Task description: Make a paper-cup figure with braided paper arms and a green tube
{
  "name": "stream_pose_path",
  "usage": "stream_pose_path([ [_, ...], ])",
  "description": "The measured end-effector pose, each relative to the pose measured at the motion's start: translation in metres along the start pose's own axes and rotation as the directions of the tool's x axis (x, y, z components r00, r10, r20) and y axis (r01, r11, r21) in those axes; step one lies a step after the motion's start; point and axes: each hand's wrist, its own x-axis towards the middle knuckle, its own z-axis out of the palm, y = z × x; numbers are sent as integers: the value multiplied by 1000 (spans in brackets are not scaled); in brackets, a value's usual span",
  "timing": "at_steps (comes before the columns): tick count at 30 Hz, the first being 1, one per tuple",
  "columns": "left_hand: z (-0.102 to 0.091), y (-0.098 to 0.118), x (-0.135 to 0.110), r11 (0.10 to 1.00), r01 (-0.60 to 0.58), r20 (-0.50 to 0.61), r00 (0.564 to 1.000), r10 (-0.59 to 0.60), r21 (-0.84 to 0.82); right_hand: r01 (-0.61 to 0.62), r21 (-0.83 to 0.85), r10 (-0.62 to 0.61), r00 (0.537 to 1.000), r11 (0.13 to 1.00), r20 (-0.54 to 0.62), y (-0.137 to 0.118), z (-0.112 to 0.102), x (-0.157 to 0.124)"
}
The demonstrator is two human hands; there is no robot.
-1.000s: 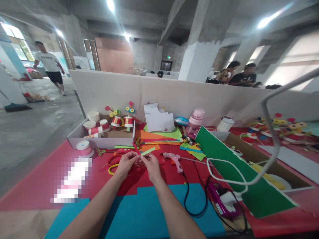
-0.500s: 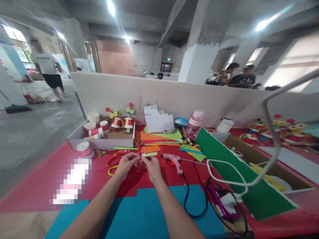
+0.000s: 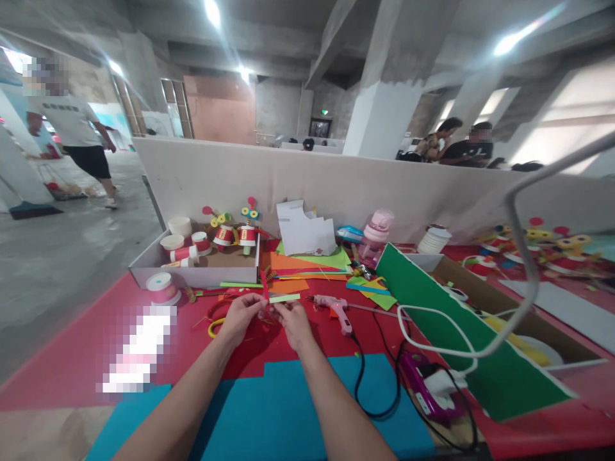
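My left hand point(image 3: 244, 315) is closed, its fingertips pinching the lower end of a red paper strip point(image 3: 264, 285) that stands up away from me. My right hand point(image 3: 293, 320) is closed close beside it, fingers at a pale green paper strip point(image 3: 287, 298) that points to the right. The two strips meet at about a right angle between my fingertips; the joint itself is partly hidden. Scissors with yellow-lined red handles point(image 3: 216, 328) lie beside my left hand. To the right of my right hand rests a pink glue gun point(image 3: 337, 309).
A white box point(image 3: 202, 276) with paper cups stands at the back left, near a single cup point(image 3: 161, 289). Coloured paper sheets point(image 3: 298, 263) lie behind my hands. A green board point(image 3: 451, 333), a white bent tube point(image 3: 521, 237) and a purple power strip point(image 3: 427, 387) occupy the right.
The pale green strip has swung up slightly, and the red strip's top has shifted a little left. My fingers have moved slightly around the joint. A person at the left has walked nearer.
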Motion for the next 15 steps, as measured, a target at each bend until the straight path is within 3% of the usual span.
stream_pose_path([
  [7, 3, 3, -2, 1000, 10, 11, 1000, -10, -7, -16, 30, 13, 995, 999, 98, 0, -1, -2],
  [15, 4, 5, -3, 1000, 1, -27, 1000, 0, 23, -10, -67, 15, 996, 998, 83, 4, -4, 0],
])
